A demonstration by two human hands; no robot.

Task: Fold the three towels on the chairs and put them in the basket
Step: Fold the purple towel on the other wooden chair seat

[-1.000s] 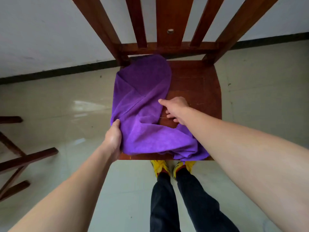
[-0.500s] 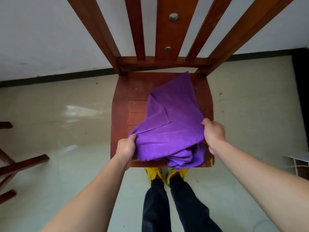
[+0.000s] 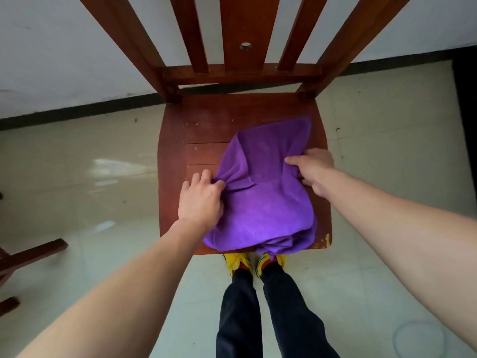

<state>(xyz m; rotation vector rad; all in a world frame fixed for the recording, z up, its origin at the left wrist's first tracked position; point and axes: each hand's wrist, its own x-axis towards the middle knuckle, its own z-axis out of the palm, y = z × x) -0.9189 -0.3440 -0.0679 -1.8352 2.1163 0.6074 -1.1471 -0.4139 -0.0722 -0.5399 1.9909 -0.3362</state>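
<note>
A purple towel (image 3: 263,192) lies bunched and partly folded on the right half of a brown wooden chair seat (image 3: 206,130), its lower folds hanging over the front edge. My left hand (image 3: 200,200) pinches the towel's left edge where the cloth gathers into creases. On the towel's right edge my right hand (image 3: 312,171) grips the cloth, thumb on top and fingers under it. No basket and no other towels are in view.
The chair's slatted back (image 3: 235,34) rises straight ahead, close to a white wall. Wooden legs of another piece of furniture (image 3: 28,257) show at the left edge. My legs and yellow shoes (image 3: 254,262) stand on the pale tiled floor just before the seat.
The towel was swept from the seat's left side to its right and folded over. Both hands moved forward on the seat and now hold its left and right edges.
</note>
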